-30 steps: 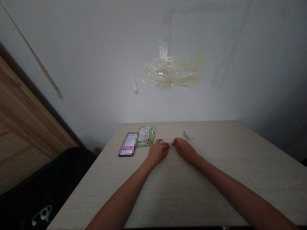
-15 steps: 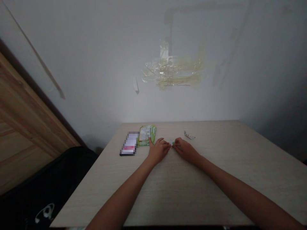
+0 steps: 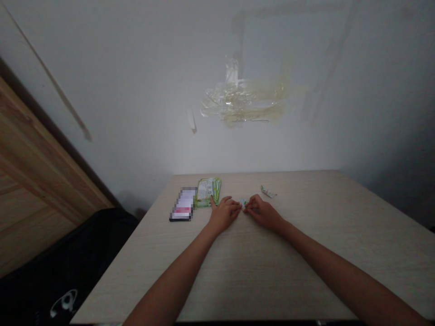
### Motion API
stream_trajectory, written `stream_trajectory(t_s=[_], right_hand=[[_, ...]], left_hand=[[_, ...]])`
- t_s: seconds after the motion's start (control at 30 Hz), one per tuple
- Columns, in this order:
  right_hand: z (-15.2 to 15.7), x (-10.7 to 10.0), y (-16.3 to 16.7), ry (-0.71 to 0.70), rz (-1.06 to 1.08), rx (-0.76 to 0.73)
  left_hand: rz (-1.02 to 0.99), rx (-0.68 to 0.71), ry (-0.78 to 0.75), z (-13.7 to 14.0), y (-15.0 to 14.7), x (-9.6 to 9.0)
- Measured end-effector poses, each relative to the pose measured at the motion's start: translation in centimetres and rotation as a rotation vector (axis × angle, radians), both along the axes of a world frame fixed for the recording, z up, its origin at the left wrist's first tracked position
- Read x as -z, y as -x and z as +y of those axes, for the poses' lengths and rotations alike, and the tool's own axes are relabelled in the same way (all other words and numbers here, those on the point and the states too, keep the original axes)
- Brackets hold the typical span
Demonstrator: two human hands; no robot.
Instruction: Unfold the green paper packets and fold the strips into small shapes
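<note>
Both hands meet over the middle of the table, pinching a small white and green piece of wrapper (image 3: 243,203) between their fingertips. My left hand (image 3: 222,215) grips its left side, thumb and fingers pressed together at the tip. From the right, my right hand (image 3: 263,212) pinches the other side with bent fingers. The piece is small and partly covered by the fingers, so its exact shape cannot be made out. Just left of my left hand lies a stack of green and white printed packets (image 3: 208,191). A crumpled or folded strip of similar wrapper (image 3: 268,192) rests beyond my right hand.
A phone (image 3: 184,204) with a blurred screen lies left of the packets. The pale wooden table (image 3: 272,271) meets a wall with peeling clear tape (image 3: 238,99). To the left are a black bag (image 3: 84,253) and a wooden panel (image 3: 27,181).
The fingers have shifted very slightly around the small wrapper piece, and a bit more of it shows between them. The phone, packets and folded strip stay where they were.
</note>
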State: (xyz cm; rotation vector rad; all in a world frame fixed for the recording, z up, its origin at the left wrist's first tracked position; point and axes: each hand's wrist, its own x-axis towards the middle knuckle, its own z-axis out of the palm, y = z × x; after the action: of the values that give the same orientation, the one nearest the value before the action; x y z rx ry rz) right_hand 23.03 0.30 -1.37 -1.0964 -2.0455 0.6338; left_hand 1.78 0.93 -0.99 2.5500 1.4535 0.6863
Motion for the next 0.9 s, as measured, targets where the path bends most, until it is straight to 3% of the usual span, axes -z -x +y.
stream_trajectory(t_s=[0.27,0.53,0.9], right_hand=[[0.6,0.2,-0.2,-0.025,0.043,0.148],[0.4,0.2,0.3,-0.054,-0.187,0.138],[0.7,0.0,1.4,-0.269,-0.44,0.331]], left_hand=[[-0.015,0.037,0.008,-0.3,0.2,-0.3],[0.019,0.012,0.0,-0.5,0.1,-0.2],[0.007,0.015,0.036,-0.3,0.2,-0.2]])
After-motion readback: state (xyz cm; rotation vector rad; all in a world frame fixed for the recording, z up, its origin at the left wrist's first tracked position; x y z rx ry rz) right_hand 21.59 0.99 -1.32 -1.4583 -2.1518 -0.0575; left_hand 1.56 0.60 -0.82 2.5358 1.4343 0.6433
